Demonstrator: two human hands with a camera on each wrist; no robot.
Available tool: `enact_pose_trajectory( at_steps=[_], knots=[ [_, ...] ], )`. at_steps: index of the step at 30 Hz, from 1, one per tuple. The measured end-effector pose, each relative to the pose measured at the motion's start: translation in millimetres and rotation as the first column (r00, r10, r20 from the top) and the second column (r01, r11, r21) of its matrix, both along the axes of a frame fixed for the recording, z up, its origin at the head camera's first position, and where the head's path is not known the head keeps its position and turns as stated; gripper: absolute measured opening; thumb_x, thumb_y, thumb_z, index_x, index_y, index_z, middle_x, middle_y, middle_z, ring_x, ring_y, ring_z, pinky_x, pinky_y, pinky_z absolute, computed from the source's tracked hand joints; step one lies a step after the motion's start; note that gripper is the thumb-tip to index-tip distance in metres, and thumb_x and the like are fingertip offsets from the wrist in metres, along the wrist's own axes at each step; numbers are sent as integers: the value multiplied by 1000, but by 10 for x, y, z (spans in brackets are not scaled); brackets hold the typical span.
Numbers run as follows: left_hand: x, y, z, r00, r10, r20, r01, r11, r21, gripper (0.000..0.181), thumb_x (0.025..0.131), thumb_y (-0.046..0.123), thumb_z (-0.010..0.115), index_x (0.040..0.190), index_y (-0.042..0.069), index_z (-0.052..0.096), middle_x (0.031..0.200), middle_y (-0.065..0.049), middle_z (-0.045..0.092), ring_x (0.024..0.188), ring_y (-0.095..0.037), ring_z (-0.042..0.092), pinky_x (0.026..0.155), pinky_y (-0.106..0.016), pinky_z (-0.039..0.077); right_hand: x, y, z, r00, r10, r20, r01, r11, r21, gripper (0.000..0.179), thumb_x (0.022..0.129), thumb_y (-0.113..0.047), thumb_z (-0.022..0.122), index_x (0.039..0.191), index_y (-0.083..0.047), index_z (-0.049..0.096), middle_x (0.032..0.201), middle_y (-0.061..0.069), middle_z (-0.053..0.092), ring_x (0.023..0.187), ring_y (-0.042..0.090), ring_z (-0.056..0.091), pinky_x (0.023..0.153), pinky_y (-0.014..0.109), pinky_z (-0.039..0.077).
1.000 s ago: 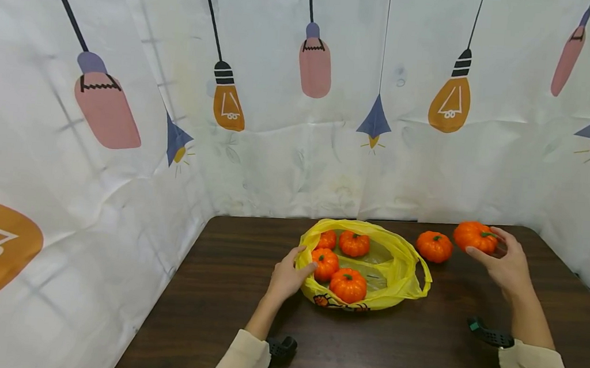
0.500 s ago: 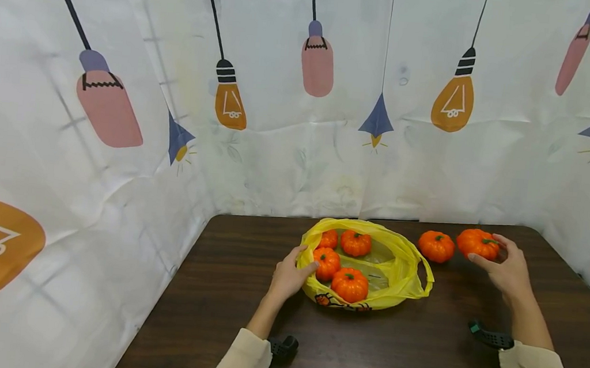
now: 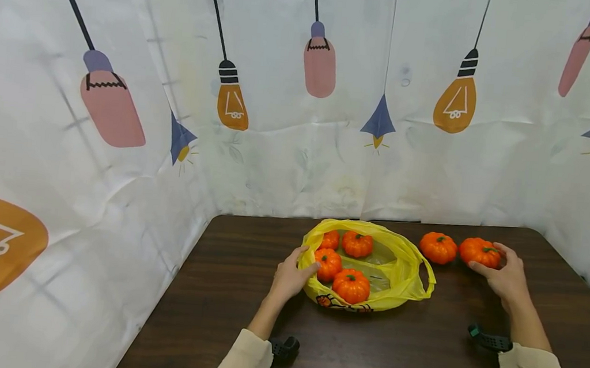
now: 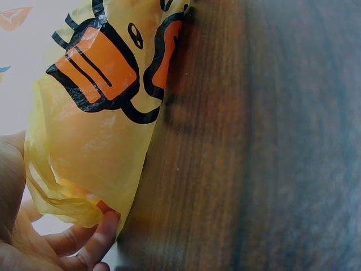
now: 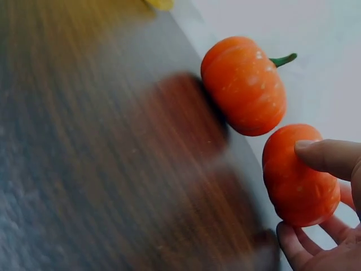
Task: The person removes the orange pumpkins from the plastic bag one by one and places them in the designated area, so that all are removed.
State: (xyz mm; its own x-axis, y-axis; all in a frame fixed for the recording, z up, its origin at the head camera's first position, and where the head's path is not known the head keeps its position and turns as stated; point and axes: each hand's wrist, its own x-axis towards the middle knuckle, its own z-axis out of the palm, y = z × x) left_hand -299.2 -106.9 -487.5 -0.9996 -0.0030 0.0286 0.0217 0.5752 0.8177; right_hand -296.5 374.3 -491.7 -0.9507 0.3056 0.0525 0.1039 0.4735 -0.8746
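A yellow plastic bag (image 3: pixel 396 288) lies on the table with its mouth wide, several small orange pumpkins (image 3: pixel 351 286) inside. My left hand (image 3: pixel 289 275) holds the bag's left rim; in the left wrist view the fingertips (image 4: pixel 107 226) press against the thin plastic. At the right, my right hand (image 3: pixel 508 275) grips an orange pumpkin (image 3: pixel 478 253) that sits at table level. In the right wrist view the thumb lies on one side of this pumpkin (image 5: pixel 299 175) and the fingers on the other. Just left of it stands another pumpkin (image 3: pixel 438 248) with a green stem.
The dark wood-grain table (image 3: pixel 391 353) reaches back to a white curtain (image 3: pixel 286 166) printed with lamps. One bag handle (image 3: pixel 429 278) loops out to the right over the table. Each wrist wears a black strap (image 3: pixel 491 340).
My right hand has lowered its pumpkin onto the table beside the other one. The left hand keeps its place at the bag's rim; the view has shifted slightly.
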Motion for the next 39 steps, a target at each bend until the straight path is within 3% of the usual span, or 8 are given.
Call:
enact_pose_trajectory(
  at_steps=[16,34,39],
  knots=[
    [7,12,-7,1000,1,6,-1,1000,-9,62,92,52,69,147,26,55,149,-14,57,133,-40,55,104,-60,47,-54,47,-56,999,44,24,-44,999,-3,93,98,-30,68,161,5,8,163,41,1,141,62,19,113,74,22],
    [2,14,4,1000,2,-1,-2,1000,-3,62,92,52,69,147,26,55,149,-13,57,133,-42,54,104,-63,45,-58,91,-27,995,70,70,-69,998,-15,97,100,-40,63,162,4,2,163,40,1,144,64,14,113,75,20],
    [8,13,9,1000,-1,1,1,1000,0,62,92,52,69,147,26,55,149,-13,57,132,-40,55,103,-62,46,-30,90,43,995,81,58,-81,997,-5,97,100,-39,63,161,6,1,164,39,1,143,63,17,110,72,28]
  ],
)
